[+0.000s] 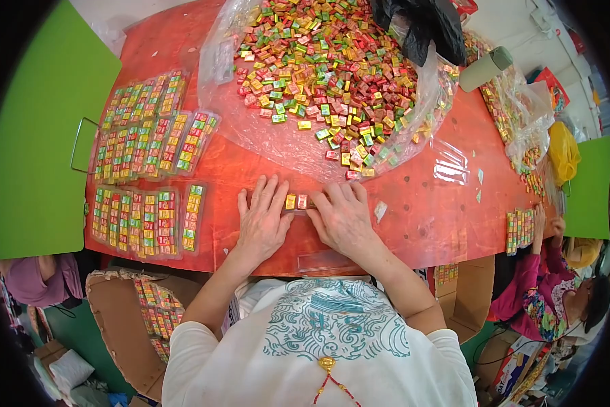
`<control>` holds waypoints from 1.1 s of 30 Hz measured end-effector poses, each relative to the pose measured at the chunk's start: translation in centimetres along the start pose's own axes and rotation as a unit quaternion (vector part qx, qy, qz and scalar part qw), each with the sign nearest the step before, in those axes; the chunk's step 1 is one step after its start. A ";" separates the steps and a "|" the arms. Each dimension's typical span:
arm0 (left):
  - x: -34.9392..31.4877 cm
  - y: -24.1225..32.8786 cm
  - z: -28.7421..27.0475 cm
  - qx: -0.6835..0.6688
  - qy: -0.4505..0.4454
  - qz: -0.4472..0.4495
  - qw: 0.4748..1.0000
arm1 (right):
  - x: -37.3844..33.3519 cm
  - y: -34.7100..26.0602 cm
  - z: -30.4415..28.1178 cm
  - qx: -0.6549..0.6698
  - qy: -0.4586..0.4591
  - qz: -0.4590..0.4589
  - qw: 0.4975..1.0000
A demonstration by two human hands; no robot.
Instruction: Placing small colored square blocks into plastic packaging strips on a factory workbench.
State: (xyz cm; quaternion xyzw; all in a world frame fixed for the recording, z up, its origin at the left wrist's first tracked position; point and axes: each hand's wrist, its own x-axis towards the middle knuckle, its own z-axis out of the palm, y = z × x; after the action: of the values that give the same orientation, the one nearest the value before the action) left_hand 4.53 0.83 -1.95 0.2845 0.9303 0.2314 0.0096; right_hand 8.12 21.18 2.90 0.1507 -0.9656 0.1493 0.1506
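Observation:
Between my hands, near the table's front edge, lies a narrow clear plastic tray [297, 209] with small wrapped blocks in it. A yellow block [291, 201] and a red block [302, 201] show; my fingers cover the tray's ends. My left hand [264, 217] grips the left end, thumb by the near edge and the other fingers reaching forward. At the right end, my right hand [344, 216] bends its fingers over the tray. Beyond them, a large heap of red, yellow and green wrapped blocks [332, 81] spreads over clear plastic sheeting [251, 129].
Filled trays [139, 220] lie in rows at the left of the red table [413, 230]. A black bag [427, 30] and pale green bottle [487, 69] are at the far right. Cardboard boxes [118, 315] stand below. A co-worker [546, 292] handles trays at right; another person [37, 281] is left.

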 end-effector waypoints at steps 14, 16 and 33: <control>0.1 -0.3 -0.3 -0.082 0.062 0.007 0.995 | 1.0 0.4 2.3 0.019 -0.018 -0.030 0.999; 0.0 -0.3 -0.2 -0.070 0.048 0.007 0.996 | 1.1 0.2 2.3 0.018 -0.025 -0.041 0.999; -0.2 0.0 0.3 0.007 0.051 0.071 0.996 | -0.2 1.4 1.7 0.004 -0.031 0.000 1.000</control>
State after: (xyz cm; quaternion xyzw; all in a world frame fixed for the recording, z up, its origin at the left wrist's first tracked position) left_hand 4.80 0.88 -2.25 0.3377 0.9086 0.2393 -0.0560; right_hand 7.44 21.92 0.99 0.1560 -0.9691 0.1488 0.1196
